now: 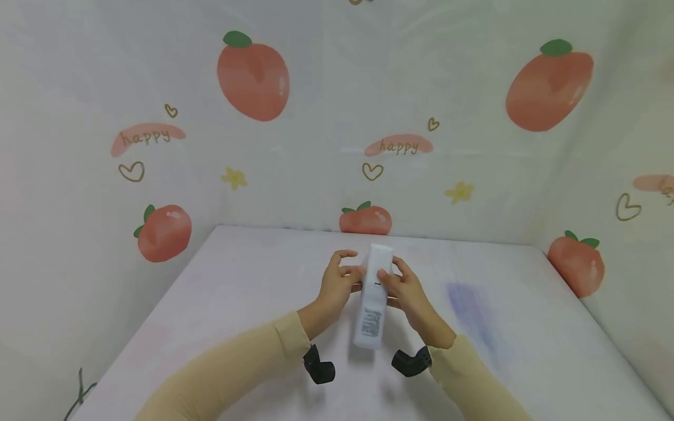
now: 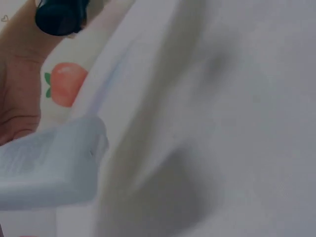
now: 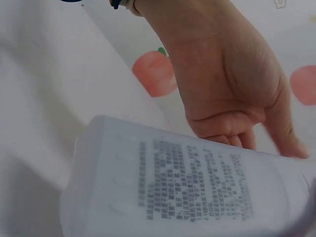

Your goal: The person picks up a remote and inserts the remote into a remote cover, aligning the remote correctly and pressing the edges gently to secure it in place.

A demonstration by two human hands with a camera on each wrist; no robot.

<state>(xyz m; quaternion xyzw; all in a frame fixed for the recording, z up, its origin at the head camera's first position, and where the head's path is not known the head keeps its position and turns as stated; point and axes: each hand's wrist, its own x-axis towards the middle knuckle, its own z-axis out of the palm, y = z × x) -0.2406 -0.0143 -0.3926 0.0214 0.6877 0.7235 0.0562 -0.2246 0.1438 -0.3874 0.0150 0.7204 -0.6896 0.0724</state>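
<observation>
A long white remote control (image 1: 372, 301) is held above the table, its printed back facing up and its labelled end pointing toward me. From the left side, my left hand (image 1: 336, 285) pinches its edge, with some fingers under it. My right hand (image 1: 411, 292) grips the right side, thumb lying on the back near a small dark mark. In the left wrist view the end of the remote control (image 2: 54, 165) shows. The right wrist view shows its block of small text, with the left hand (image 3: 229, 79) behind it and fingertips partly hidden.
A white cloth-covered table (image 1: 253, 263) lies beneath, with a purple smudge (image 1: 471, 310) on its right. Behind hangs a white curtain (image 1: 326, 88) printed with red fruit. Dark wrist cameras (image 1: 319, 365) sit on both wrists.
</observation>
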